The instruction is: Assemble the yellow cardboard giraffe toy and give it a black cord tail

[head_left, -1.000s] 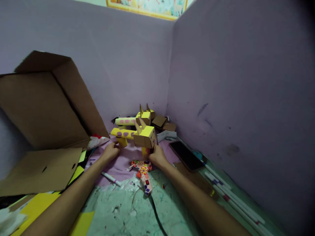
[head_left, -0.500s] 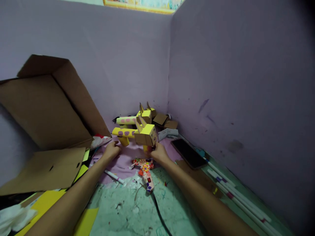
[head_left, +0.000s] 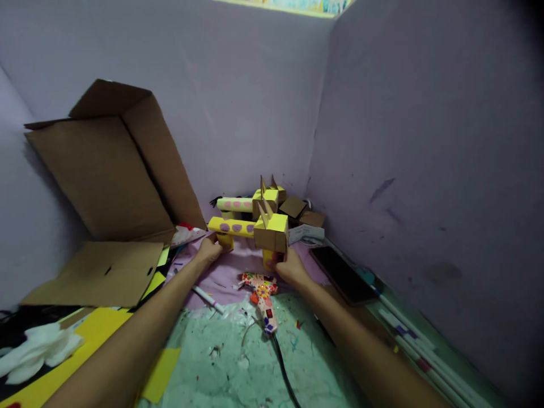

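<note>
A yellow cardboard toy animal [head_left: 271,231] with purple spots, a boxy head and pointed ears stands on the pink cloth. My left hand [head_left: 208,252] closes on its rear leg [head_left: 226,242] from the left. On the other side, my right hand [head_left: 292,267] has its fingers round the front leg [head_left: 267,259], under the head. A second, paler toy animal [head_left: 236,204] with pink spots stands just behind it, partly covered. Nearer to me lies a flower-patterned glue gun [head_left: 264,294], its black cord running toward me.
A large open cardboard box [head_left: 106,170] leans at the left wall, with a flat cardboard piece [head_left: 93,275] before it. A phone [head_left: 342,275] and several white-barrelled markers [head_left: 425,351] lie at right. White tissue [head_left: 38,348] and yellow paper [head_left: 100,328] are at front left.
My left hand has moved in from beside the toy to its rear leg. My right hand stays at the front leg. The whole view has shifted, so things appear farther right.
</note>
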